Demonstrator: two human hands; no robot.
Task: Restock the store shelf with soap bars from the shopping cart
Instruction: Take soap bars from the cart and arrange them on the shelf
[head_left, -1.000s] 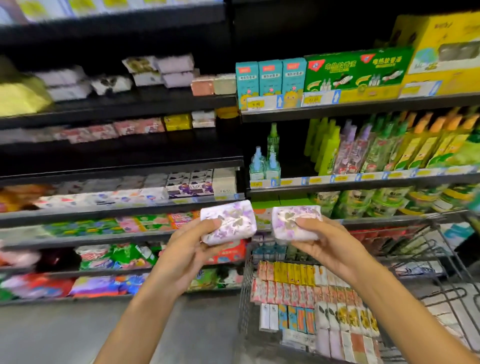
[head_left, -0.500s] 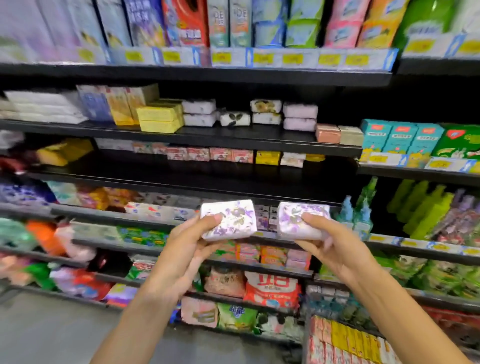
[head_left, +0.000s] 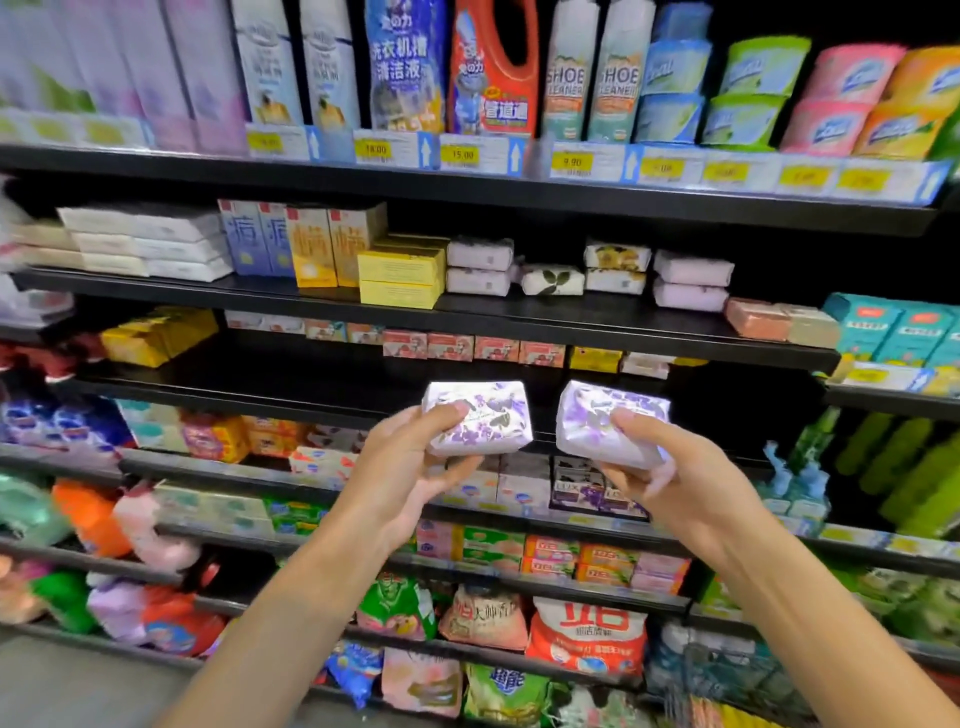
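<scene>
My left hand (head_left: 410, 467) grips a white soap bar with purple flowers (head_left: 485, 421), held up in front of the black shelves. My right hand (head_left: 675, 470) grips a second purple-flowered soap bar (head_left: 597, 415) beside it, a small gap between the two. Higher up, a black shelf (head_left: 571, 317) carries more wrapped soap bars: stacked pale lilac ones (head_left: 691, 283), a leaf-print one (head_left: 553, 279) and stacked white ones (head_left: 478, 267). A corner of the wire shopping cart (head_left: 727, 686) shows at the bottom right.
Yellow boxes (head_left: 402, 275) and blue and orange cartons stand left of the wrapped soaps. A row of small soap boxes (head_left: 472, 347) lines the shelf below, with bare black shelf in front. Detergent bottles fill the top shelf; bagged goods fill the lower shelves.
The view has swung left and upward from the cart to the shelves. Both hands have kept their soap bars and risen with them toward the soap shelf.
</scene>
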